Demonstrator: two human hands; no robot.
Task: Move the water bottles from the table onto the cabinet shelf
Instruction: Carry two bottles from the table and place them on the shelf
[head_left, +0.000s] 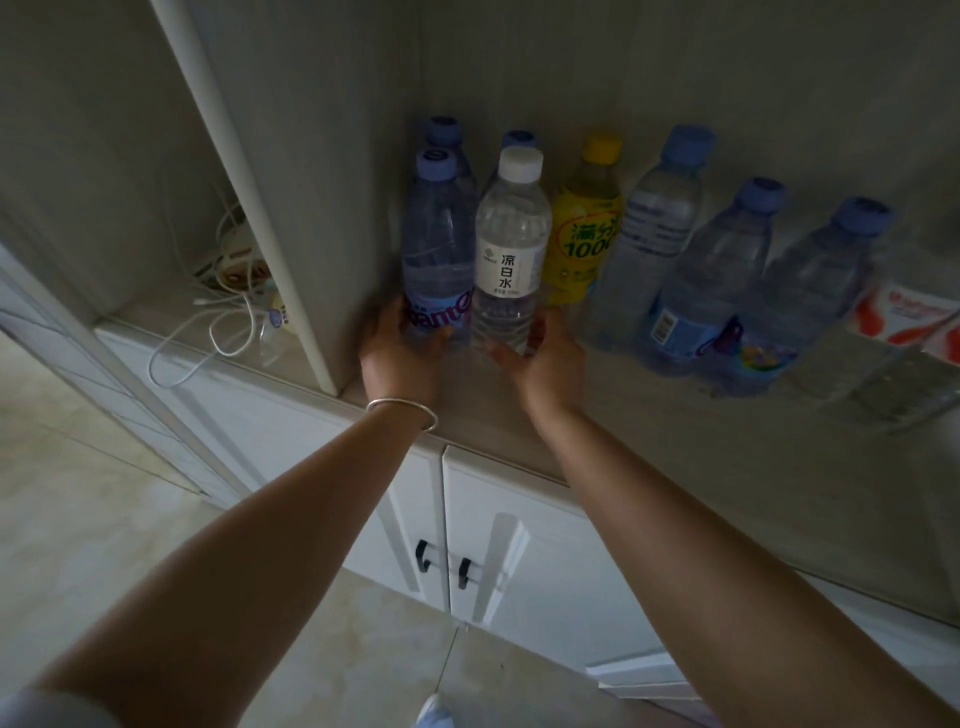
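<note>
Standing upright on the cabinet shelf (675, 441), the blue-capped water bottle (436, 249) is gripped low by the left hand (397, 351) — just right of it, the white-capped bottle (511, 249) meets the right hand (540, 358), fingers relaxed — yellow drink bottle (587, 228) beyond.

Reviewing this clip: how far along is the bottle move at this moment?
Done: several bottles stand on the cabinet shelf, including the yellow-capped bottle. In hand: the left hand grips the blue-capped bottle; the right hand is at the white-capped bottle, both already on the shelf. Left: unknown, the table is out of view.
</note>
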